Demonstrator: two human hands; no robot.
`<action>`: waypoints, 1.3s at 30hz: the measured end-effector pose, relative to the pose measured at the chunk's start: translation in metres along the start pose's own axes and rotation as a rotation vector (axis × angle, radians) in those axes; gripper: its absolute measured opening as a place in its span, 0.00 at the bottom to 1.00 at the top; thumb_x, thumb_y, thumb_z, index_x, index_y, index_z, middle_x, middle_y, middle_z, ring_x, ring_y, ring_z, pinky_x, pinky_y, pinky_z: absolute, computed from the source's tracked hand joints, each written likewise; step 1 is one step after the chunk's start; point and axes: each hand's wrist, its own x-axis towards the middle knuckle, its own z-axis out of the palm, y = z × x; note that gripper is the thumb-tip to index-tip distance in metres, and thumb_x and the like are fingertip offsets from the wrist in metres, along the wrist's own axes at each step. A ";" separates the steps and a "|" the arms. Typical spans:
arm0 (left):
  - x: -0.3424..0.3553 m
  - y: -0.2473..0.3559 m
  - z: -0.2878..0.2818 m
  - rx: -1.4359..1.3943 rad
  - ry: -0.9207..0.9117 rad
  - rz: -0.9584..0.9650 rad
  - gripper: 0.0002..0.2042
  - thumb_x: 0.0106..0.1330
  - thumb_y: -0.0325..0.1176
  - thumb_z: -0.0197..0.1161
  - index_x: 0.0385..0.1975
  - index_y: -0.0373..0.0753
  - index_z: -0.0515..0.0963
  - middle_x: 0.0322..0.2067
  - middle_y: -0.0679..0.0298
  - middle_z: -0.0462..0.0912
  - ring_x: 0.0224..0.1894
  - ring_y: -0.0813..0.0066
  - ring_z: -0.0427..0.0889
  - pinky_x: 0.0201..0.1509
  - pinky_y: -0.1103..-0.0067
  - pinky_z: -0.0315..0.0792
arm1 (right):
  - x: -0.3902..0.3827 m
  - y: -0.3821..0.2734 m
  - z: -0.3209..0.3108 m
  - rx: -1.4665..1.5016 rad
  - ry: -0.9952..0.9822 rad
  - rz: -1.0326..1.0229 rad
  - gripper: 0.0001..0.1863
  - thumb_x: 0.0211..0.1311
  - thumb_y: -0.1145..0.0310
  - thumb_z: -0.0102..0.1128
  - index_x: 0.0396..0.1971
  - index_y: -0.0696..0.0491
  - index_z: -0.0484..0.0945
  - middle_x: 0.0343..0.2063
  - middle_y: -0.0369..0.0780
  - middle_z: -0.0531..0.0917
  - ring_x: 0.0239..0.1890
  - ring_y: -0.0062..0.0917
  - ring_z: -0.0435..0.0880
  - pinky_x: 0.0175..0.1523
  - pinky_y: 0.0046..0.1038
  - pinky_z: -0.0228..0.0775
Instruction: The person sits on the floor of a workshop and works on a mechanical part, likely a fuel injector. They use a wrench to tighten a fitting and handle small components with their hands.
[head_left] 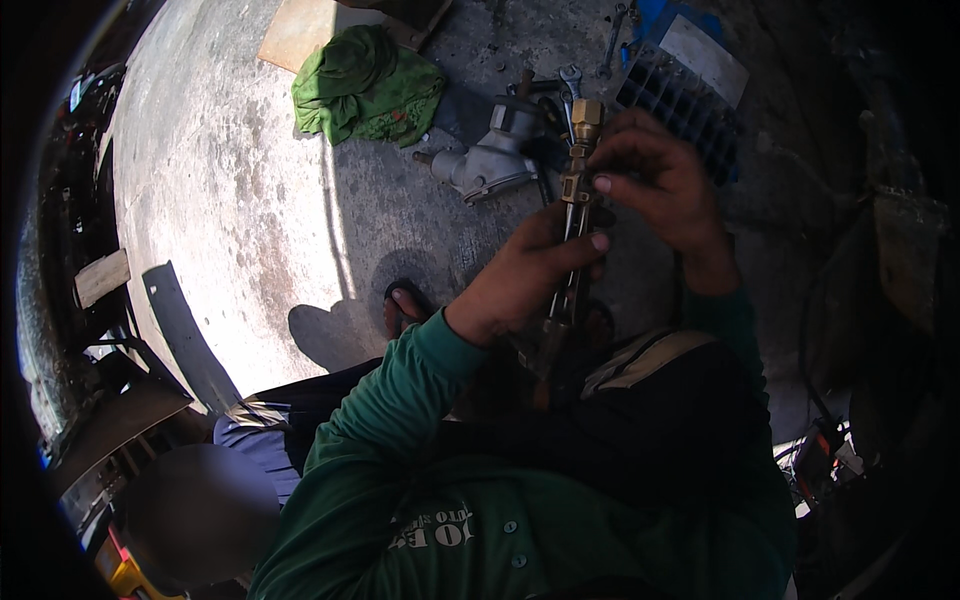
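A metal torch-like tool stands lengthwise in front of me, with thin steel tubes and a brass fitting at its far end. My left hand is wrapped round the tubes, thumb across them. My right hand is at the brass body just below the end fitting, with thumb and fingertips curled against it; some fingertips are hidden behind it. Beyond the tool, on the concrete floor, lie a grey cast-metal part and a steel wrench.
A green cloth lies near a cardboard piece. A divided tray and more wrenches are at upper right. A person is close at lower left. My sandalled foot is below my left hand. A cable runs at right.
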 end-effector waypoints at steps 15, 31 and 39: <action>-0.001 0.003 0.002 0.114 0.029 0.013 0.19 0.71 0.36 0.64 0.56 0.33 0.72 0.35 0.69 0.78 0.37 0.82 0.78 0.39 0.82 0.72 | -0.001 0.005 -0.001 0.023 0.004 0.011 0.06 0.59 0.78 0.66 0.37 0.57 0.83 0.40 0.35 0.77 0.45 0.21 0.80 0.48 0.24 0.75; -0.003 0.006 0.002 0.126 0.025 0.020 0.21 0.70 0.37 0.64 0.56 0.30 0.73 0.36 0.66 0.79 0.39 0.79 0.78 0.43 0.80 0.74 | 0.000 0.003 0.003 0.026 0.019 0.036 0.06 0.58 0.77 0.68 0.35 0.57 0.83 0.38 0.35 0.77 0.43 0.20 0.80 0.47 0.24 0.75; -0.004 0.008 0.000 0.159 0.015 0.005 0.22 0.71 0.38 0.63 0.59 0.32 0.72 0.38 0.68 0.78 0.39 0.82 0.78 0.41 0.83 0.71 | -0.001 0.004 0.004 0.024 0.029 0.046 0.06 0.58 0.77 0.68 0.35 0.57 0.83 0.38 0.35 0.77 0.43 0.20 0.80 0.47 0.24 0.75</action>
